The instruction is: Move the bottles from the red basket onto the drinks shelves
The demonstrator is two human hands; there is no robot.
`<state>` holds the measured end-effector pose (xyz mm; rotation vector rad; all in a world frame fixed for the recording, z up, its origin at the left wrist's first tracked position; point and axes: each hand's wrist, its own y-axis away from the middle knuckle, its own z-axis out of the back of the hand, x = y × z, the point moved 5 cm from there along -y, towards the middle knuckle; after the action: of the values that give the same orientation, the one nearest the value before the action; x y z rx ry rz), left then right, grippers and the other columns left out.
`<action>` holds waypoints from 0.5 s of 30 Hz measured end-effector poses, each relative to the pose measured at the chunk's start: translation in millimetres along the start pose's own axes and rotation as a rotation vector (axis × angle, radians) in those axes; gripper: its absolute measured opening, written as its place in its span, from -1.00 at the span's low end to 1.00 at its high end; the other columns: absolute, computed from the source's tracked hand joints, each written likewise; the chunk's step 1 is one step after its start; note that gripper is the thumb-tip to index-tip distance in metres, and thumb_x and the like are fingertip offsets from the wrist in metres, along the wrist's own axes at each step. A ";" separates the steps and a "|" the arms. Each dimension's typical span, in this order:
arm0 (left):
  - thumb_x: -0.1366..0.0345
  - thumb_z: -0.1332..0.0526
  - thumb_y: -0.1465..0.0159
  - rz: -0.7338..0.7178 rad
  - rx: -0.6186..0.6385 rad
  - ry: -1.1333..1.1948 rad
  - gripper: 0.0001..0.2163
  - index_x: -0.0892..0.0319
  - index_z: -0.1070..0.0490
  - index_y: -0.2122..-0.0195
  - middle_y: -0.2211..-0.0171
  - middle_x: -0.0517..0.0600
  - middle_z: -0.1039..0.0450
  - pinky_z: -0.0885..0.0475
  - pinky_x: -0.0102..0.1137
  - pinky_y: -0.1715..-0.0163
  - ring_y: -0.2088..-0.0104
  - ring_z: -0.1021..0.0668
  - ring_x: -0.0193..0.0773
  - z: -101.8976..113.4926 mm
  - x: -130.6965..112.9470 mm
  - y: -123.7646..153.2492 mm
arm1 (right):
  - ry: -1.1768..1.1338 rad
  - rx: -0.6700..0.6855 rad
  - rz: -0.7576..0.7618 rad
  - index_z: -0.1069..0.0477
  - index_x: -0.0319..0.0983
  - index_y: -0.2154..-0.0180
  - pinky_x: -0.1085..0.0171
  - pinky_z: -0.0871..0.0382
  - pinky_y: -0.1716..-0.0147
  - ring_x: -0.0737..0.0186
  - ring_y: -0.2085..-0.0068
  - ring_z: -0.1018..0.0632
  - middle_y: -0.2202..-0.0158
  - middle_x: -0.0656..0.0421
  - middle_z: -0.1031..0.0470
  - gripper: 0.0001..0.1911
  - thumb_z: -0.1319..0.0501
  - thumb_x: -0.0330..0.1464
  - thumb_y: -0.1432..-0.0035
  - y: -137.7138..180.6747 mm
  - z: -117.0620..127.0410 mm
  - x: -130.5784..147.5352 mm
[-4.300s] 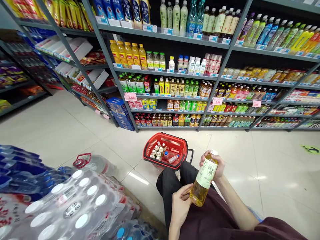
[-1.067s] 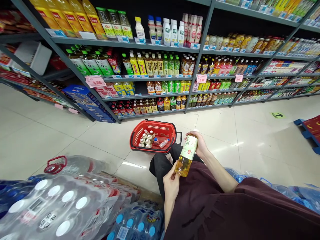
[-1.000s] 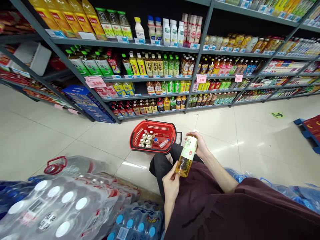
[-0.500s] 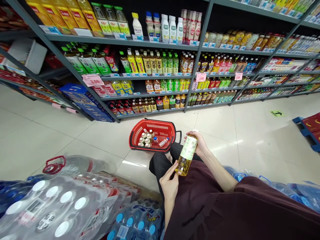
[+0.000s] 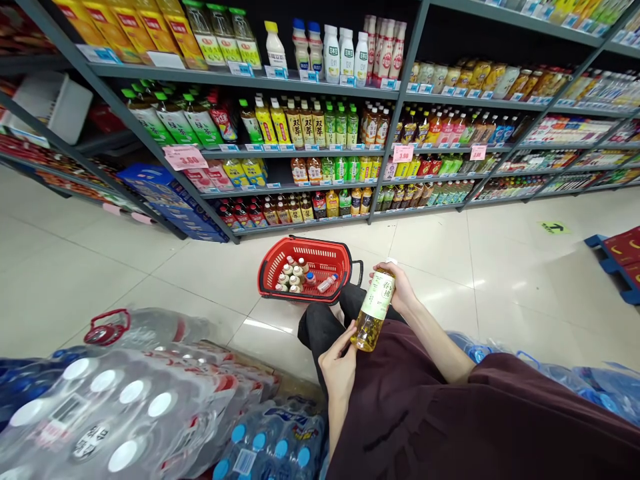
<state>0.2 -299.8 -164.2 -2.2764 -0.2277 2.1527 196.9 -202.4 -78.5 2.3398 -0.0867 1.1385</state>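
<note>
A bottle of yellow drink [image 5: 376, 307] with a pale green label is held tilted over my lap. My right hand [image 5: 400, 288] is wrapped round its upper part near the white cap. My left hand [image 5: 339, 363] cups its base from below, fingers curled against it. A red shopping basket [image 5: 280, 260] stands on the floor just past my knees, with several small bottles [image 5: 293, 279] standing and lying inside.
Shelves of bottled drinks [image 5: 320, 127] line the far side of the aisle. Shrink-wrapped packs of water bottles [image 5: 125, 407] are stacked at my left, a large water jug with a red handle [image 5: 107, 327] beside them. A blue pallet [image 5: 615, 263] lies far right.
Since 4.3 s ago the view has dropped and shifted, so the shelves look closer. In the last second the bottle and both hands have hardly moved; my left fingers shifted slightly at the base.
</note>
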 end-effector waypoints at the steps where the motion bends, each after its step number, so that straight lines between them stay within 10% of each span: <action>1: 0.25 -0.37 -0.25 0.006 0.002 0.001 -0.80 0.11 -0.68 0.12 0.03 0.06 -0.67 -0.61 -0.13 -0.12 0.01 -0.69 -0.01 -0.1 0.5 0.2 | 0.000 -0.003 -0.001 -0.52 -0.22 0.46 0.30 -0.54 0.43 0.25 0.39 -0.60 0.42 0.23 -0.60 -0.89 -0.40 -0.36 0.09 -0.2 0.2 -0.3; 15: 0.25 -0.35 -0.25 0.058 0.011 0.007 -0.80 0.14 -0.68 0.13 0.02 0.08 -0.67 -0.61 -0.15 -0.11 -0.02 -0.68 -0.01 -1.9 -0.8 -0.1 | 0.025 -0.010 -0.006 -0.52 -0.22 0.45 0.30 -0.56 0.43 0.25 0.41 -0.62 0.44 0.19 -0.61 -0.90 -0.40 -0.36 0.05 -4.3 4.4 -3.2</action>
<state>2.0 -299.6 -163.3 -2.3120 -0.1521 2.1671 199.2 -201.4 -85.0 2.3145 -0.0764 1.1620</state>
